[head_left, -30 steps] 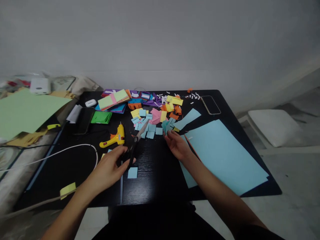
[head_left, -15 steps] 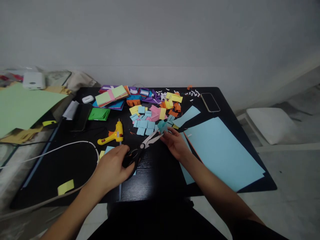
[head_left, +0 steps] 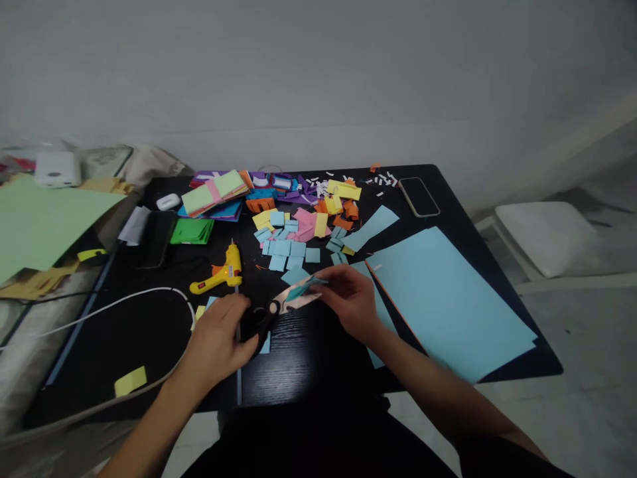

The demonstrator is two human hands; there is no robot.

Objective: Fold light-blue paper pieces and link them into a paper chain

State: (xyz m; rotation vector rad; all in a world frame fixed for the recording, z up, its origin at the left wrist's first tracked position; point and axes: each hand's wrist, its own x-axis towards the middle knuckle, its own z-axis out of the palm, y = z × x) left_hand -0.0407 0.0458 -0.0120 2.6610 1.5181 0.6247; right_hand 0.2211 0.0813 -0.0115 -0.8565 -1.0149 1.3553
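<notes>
My left hand (head_left: 219, 338) is closed around the black handles of a pair of scissors (head_left: 275, 307). The scissors' blades are spread and point right, with a light blue paper piece (head_left: 301, 289) between them. My right hand (head_left: 351, 300) pinches that piece at its right end; its fingertips are close to the blade tips. Just beyond the blades lie several small light blue paper squares (head_left: 281, 247). Another light blue scrap (head_left: 266, 342) lies under the scissors' handles.
A yellow glue gun (head_left: 221, 269) lies left of the squares. Large light blue sheets (head_left: 448, 305) cover the table's right side, with a phone (head_left: 419, 197) behind them. Stacked coloured papers (head_left: 216, 192) and green paper (head_left: 192, 230) are at the back left. A white cable (head_left: 174, 289) loops at left.
Both hands have come nearer my body with the scissors and paper. The paper piece now sits between the spread blades, and my right hand has turned.
</notes>
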